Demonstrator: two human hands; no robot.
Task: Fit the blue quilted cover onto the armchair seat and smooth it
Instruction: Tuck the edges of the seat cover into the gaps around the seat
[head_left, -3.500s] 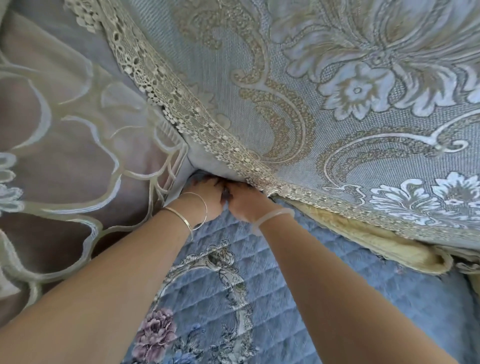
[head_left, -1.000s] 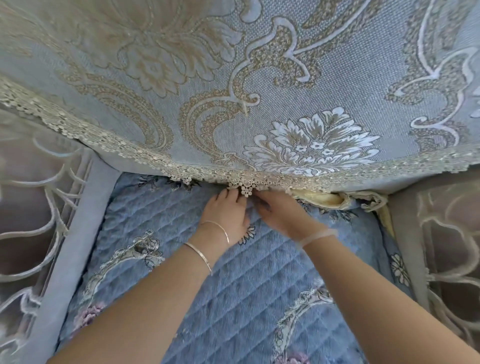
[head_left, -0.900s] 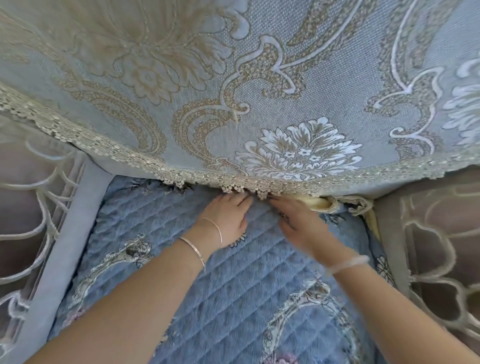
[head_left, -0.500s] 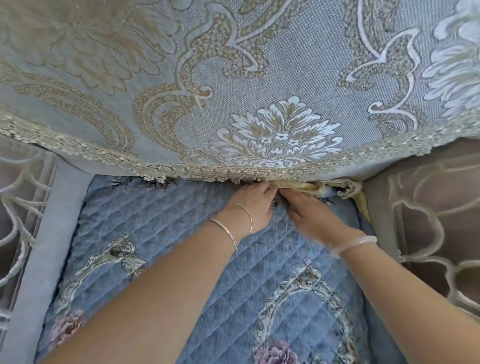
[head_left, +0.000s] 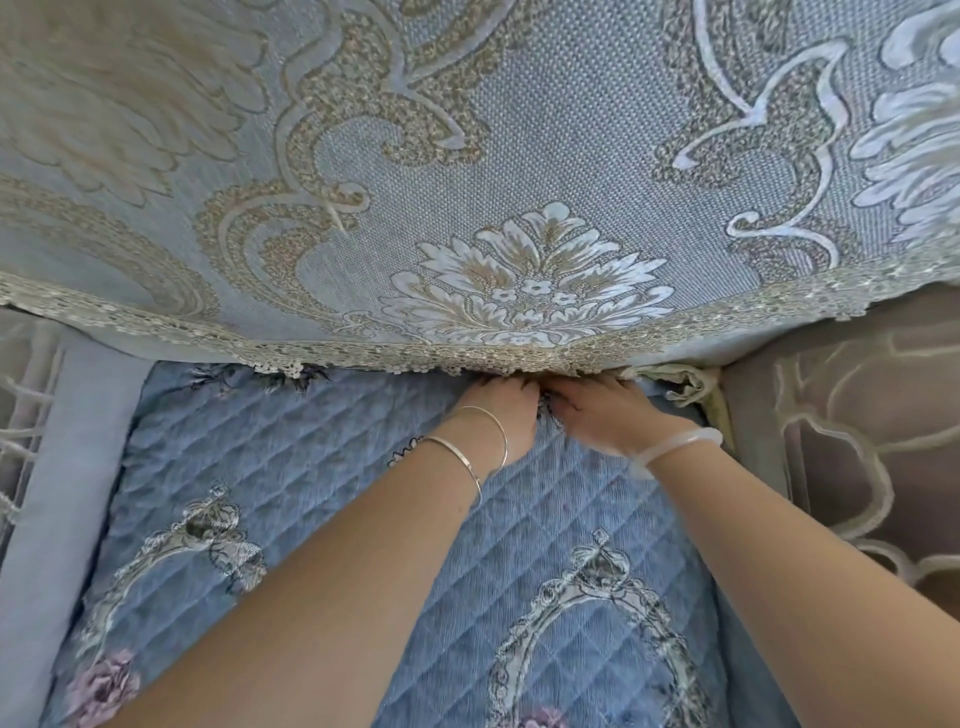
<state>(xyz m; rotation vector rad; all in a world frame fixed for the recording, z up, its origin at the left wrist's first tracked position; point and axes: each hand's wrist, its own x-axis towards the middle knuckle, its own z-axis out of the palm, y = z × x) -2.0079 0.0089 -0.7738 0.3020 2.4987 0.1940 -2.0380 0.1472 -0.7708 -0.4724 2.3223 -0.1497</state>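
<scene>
Both hands, the left hand (head_left: 501, 415) and the right hand (head_left: 608, 413), sit side by side at the back of the seat, fingertips hidden under the lace edge (head_left: 363, 356) of the backrest drape (head_left: 519, 182), which overhangs just above them and blocks any way straight ahead. Just right of the right hand a bunched yellowish fold (head_left: 685, 382) fills the rear corner, and the right armrest (head_left: 852, 426) walls off that side close by. Left of the left hand the blue quilted cover (head_left: 270, 447) lies flat and open as far as the left armrest (head_left: 67, 467). Toward the person, the quilted seat is open between and beside the forearms.
</scene>
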